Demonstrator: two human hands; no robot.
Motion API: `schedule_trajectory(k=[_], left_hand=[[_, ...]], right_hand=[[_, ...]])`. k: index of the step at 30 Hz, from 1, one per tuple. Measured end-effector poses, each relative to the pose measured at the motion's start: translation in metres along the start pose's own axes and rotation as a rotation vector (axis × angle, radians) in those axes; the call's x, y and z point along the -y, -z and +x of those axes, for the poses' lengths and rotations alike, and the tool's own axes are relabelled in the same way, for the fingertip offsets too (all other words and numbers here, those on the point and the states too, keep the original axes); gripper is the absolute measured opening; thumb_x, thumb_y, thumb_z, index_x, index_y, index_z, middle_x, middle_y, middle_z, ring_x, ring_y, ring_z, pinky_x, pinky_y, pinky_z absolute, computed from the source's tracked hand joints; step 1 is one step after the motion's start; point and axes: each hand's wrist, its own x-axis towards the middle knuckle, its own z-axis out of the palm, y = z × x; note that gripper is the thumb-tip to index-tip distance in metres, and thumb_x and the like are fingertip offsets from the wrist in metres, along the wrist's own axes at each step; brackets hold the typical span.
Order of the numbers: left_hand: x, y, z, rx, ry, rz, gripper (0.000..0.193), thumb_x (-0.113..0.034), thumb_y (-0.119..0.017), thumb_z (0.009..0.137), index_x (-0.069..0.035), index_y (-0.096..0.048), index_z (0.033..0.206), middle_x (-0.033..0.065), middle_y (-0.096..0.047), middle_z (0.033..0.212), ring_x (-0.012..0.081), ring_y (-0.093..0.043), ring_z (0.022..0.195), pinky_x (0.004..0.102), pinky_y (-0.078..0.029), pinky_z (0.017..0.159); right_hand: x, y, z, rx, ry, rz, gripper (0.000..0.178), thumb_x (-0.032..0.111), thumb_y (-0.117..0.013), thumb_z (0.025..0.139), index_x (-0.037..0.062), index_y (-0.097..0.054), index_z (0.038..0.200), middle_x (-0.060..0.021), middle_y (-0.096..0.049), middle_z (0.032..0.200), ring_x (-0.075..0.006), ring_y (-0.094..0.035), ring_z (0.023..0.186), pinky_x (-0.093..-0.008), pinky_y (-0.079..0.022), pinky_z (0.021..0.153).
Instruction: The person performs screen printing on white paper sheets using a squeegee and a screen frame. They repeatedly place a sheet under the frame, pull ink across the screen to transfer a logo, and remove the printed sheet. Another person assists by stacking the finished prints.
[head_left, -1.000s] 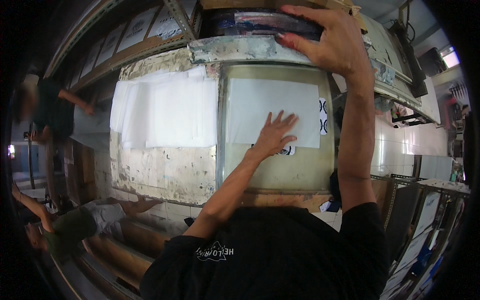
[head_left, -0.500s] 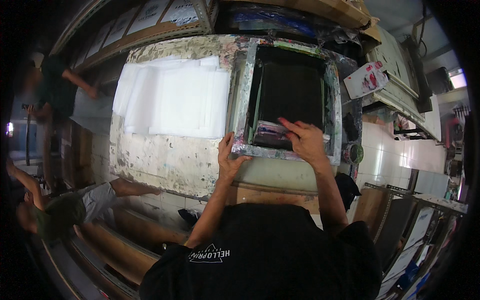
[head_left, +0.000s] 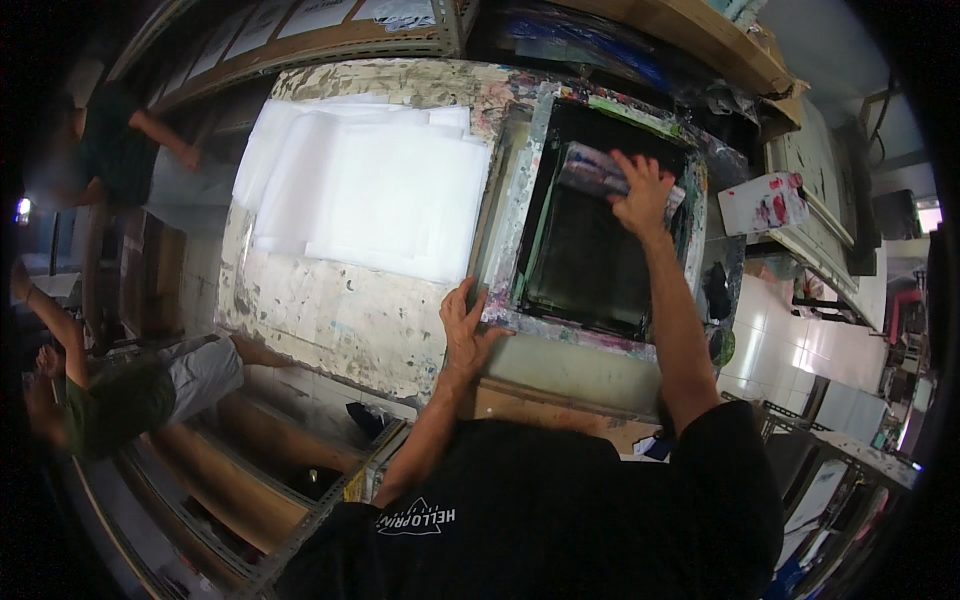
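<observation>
Head view, right of centre: right hand (head_left: 640,190) is clamped on a squeegee (head_left: 600,172) inside the printing screen (head_left: 600,250); left hand (head_left: 468,330), fingers spread, presses the frame's corner, probably steadying it.

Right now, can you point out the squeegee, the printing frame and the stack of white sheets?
squeegee (head_left: 592,170): head view, on its ink-smeared blade left of the right hand.
printing frame (head_left: 512,210): head view, on its paint-stained left rail.
stack of white sheets (head_left: 380,195): head view, middle of the top sheet.

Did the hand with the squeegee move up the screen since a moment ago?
Yes. The right hand with the squeegee went from the near edge of the screen frame to its far end, away from the person.
</observation>
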Motion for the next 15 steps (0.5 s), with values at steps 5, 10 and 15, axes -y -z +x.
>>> schedule_trajectory(k=[5,10,15], left_hand=[[0.004,0.000,0.000,-0.028,-0.030,-0.030,0.091,-0.028,-0.090,0.058,-0.002,-0.055,0.137,0.0199,-0.044,0.147,0.0398,-0.040,0.132,0.0510,-0.033,0.109],[0.003,0.001,0.000,-0.053,-0.055,-0.021,0.091,-0.033,-0.089,0.061,-0.003,-0.054,0.139,0.0185,-0.048,0.143,0.0380,-0.042,0.131,0.0506,-0.033,0.108],[0.003,-0.001,-0.004,-0.051,-0.014,-0.042,0.088,-0.033,-0.089,0.063,0.000,-0.057,0.137,0.0165,-0.059,0.123,0.0340,-0.048,0.120,0.0465,-0.035,0.102]], right_hand=[[-0.040,-0.011,0.066,-0.064,0.104,0.097,0.074,0.018,-0.078,0.068,0.0239,-0.058,0.138,-0.0167,-0.062,0.121,-0.0367,-0.056,0.112,-0.0551,-0.039,0.092],[-0.041,0.004,0.078,-0.071,0.208,0.147,0.053,0.014,-0.071,0.077,0.0253,-0.066,0.129,-0.0181,-0.070,0.105,-0.0405,-0.064,0.094,-0.0507,-0.047,0.085],[-0.006,0.005,0.004,-0.106,0.126,0.091,0.051,0.010,-0.066,0.083,0.0269,-0.065,0.130,-0.0217,-0.069,0.105,-0.0403,-0.066,0.094,-0.0480,-0.051,0.080]])
